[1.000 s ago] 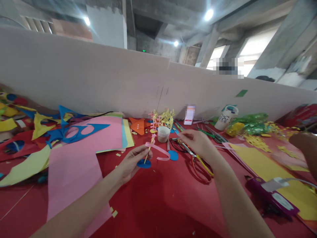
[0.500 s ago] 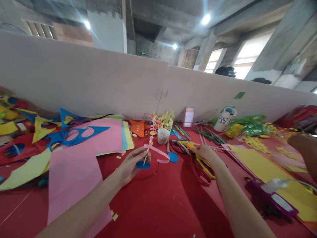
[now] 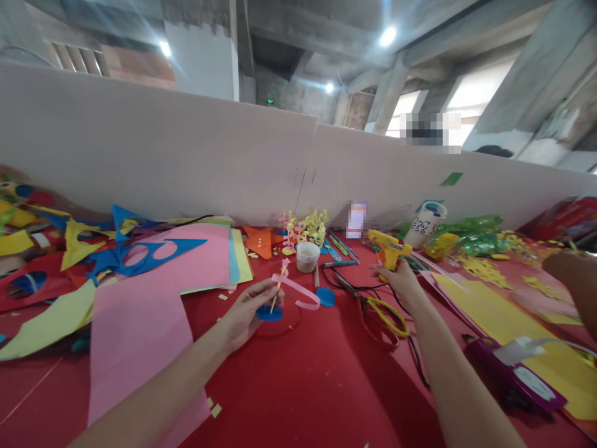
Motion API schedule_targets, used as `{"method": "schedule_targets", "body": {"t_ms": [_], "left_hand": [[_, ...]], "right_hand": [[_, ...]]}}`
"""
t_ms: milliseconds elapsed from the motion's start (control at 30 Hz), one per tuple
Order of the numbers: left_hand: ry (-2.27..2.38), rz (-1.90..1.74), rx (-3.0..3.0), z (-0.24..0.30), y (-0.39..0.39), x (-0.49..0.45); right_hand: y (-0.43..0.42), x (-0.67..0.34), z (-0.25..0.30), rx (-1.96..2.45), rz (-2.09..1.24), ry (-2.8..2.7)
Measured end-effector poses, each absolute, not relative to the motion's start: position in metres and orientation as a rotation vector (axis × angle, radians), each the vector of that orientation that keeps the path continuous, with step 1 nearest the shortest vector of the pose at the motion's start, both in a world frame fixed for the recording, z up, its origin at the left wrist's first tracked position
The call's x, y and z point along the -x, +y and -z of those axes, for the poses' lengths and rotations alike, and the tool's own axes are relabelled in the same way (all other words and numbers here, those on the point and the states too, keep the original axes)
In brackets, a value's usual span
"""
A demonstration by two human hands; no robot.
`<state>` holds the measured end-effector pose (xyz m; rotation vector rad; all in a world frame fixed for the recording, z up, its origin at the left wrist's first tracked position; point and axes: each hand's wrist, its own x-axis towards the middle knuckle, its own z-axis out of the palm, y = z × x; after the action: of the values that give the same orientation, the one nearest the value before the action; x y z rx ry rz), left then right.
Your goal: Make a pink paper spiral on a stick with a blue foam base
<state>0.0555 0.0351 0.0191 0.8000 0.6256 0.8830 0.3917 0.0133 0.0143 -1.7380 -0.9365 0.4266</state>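
Between the fingers of my left hand (image 3: 252,305) is a thin yellow stick (image 3: 277,292) standing on a blue disc (image 3: 270,313). A pink paper strip (image 3: 298,291) winds off the top of the stick and curls to the right. My right hand (image 3: 396,277) is closed round the handle of a yellow glue gun (image 3: 390,246), raised above the table, its nozzle towards the left. Its dark cord trails down by my wrist. Below that hand lie scissors (image 3: 385,316) with yellow and red handles. Another blue disc (image 3: 326,297) rests flat between my hands.
A white cup (image 3: 308,256) stands in front of small yellow and pink paper decorations (image 3: 313,227). Pink sheets (image 3: 140,336) and blue cut scraps (image 3: 140,255) cover the left. To the right are yellow sheets (image 3: 522,342), a purple power strip (image 3: 517,376) and another person's arm (image 3: 571,280).
My right hand has lifted the glue gun from beside the scissors, up and to the right, uncovering the scissors. My left hand keeps the stick in nearly the same place.
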Motion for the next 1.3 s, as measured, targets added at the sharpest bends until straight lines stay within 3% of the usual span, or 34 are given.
{"method": "schedule_targets", "body": {"t_ms": [400, 700, 1000, 1300], "left_hand": [[0.657, -0.976, -0.672, -0.019, 0.041, -0.055], [0.612, -1.053, -0.588, -0.02, 0.046, -0.052], [0.563, -1.045, -0.638, -0.011, 0.05, -0.053], [0.584, -1.013, -0.665, -0.015, 0.045, -0.054]], "right_hand": [[-0.014, -0.302, -0.069, 1.292, -0.857, -1.166], [-0.031, -0.258, -0.08, 1.4, -0.971, -1.553], [-0.04, -0.234, -0.081, 1.458, -0.657, -1.796], [-0.04, -0.23, -0.076, 1.421, -0.646, -1.798]]}}
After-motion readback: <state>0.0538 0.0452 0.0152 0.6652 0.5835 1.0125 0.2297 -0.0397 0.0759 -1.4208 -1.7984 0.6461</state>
